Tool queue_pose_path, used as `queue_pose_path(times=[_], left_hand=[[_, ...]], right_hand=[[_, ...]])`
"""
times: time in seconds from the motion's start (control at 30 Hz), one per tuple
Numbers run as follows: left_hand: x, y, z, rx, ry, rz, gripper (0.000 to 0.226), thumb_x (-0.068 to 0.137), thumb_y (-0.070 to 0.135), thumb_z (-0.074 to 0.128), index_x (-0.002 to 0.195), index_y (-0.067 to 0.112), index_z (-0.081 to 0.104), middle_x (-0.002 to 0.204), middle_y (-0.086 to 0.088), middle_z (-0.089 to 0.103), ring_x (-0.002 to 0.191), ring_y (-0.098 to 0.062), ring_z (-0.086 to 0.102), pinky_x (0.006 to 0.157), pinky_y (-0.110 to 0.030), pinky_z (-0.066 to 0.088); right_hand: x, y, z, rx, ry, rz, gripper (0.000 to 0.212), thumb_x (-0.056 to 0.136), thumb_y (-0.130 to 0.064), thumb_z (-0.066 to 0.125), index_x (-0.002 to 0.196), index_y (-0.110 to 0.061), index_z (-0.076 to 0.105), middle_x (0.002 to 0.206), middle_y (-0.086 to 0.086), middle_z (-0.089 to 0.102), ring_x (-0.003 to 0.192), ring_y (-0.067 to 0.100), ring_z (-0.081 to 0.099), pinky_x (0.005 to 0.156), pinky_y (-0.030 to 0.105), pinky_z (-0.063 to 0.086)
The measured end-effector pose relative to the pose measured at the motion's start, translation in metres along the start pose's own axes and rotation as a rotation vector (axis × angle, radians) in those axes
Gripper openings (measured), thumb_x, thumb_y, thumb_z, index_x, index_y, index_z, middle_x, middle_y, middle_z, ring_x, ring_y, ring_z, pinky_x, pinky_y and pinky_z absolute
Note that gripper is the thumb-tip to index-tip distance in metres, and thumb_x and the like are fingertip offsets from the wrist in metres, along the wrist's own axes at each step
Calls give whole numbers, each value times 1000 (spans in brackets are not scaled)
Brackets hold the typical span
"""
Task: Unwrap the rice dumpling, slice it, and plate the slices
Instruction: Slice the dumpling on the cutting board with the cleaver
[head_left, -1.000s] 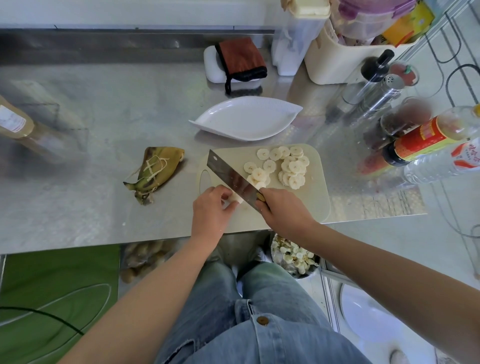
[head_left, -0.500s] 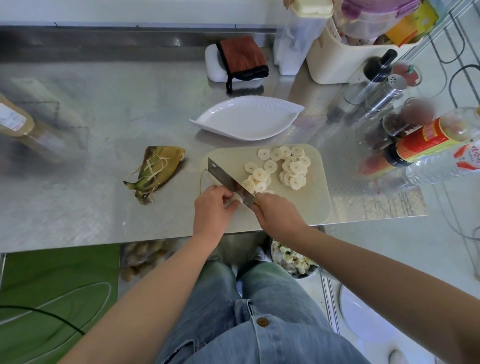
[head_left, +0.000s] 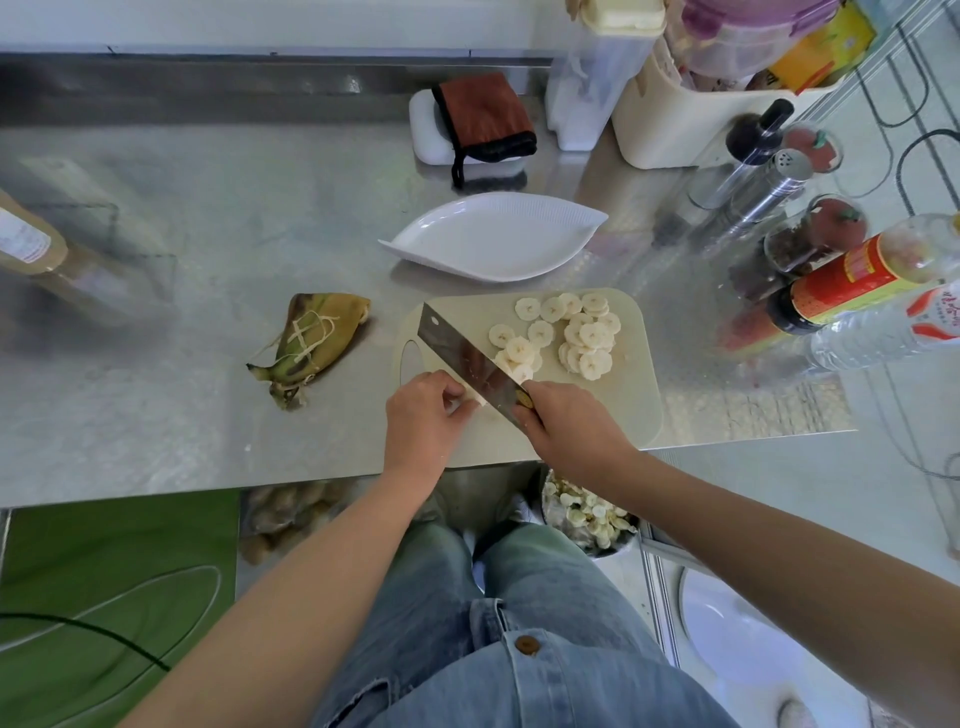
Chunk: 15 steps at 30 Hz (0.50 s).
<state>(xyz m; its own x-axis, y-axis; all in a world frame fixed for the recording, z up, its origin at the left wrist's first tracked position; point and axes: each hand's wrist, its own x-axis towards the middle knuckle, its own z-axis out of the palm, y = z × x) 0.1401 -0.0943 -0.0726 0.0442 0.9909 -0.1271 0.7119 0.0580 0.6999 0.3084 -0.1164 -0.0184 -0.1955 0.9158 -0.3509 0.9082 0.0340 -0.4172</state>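
1. The left hand (head_left: 423, 415) lies palm down, fingers curled, pinching the dumpling end (head_left: 471, 401).
2. The right hand (head_left: 571, 431), just right of it, grips the knife (head_left: 467, 358) by its handle.
3. Both bare forearms reach in from the near side.

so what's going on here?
A person is slicing an unwrapped rice dumpling on the cutting board. The right hand grips the cleaver; the left hand holds the dumpling's uncut end beside the blade. A pile of round slices lies on the board's far side. The leaf-shaped white plate behind it has no slices yet. The tied leaf wrapper lies on the counter to the left.
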Motion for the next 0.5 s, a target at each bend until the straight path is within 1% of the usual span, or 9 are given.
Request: queue_pose_path(times=[0.3,0.4,0.5], left_hand=[[1,-1,2,22,-10,-6,14,77,25,78,80,13,72,79,0,69,70,-16,62,70,-32,49],[1,-1,2,25,-9,-8,13,77,23,78,81,12,72,79,-1,69,70,-17,62,69,-31,47],[0,-1,1,26,-12,-2,13,77,22,78,82,11,71,79,-2,68,70,-17,61,69,-30,48]], right_hand=[[0,-3,5,-9,-29,37,23,98,-25,41,78,-13,40,75,4,47,68,25,44,60,34,33],[4,-3,12,-7,-34,52,20,97,-24,41,83,-11,44,79,7,51,70,26,45,60,34,34],[9,-3,22,-23,-30,57,19,98,-25,41,90,-9,49,85,10,57,74,29,51,61,34,36]])
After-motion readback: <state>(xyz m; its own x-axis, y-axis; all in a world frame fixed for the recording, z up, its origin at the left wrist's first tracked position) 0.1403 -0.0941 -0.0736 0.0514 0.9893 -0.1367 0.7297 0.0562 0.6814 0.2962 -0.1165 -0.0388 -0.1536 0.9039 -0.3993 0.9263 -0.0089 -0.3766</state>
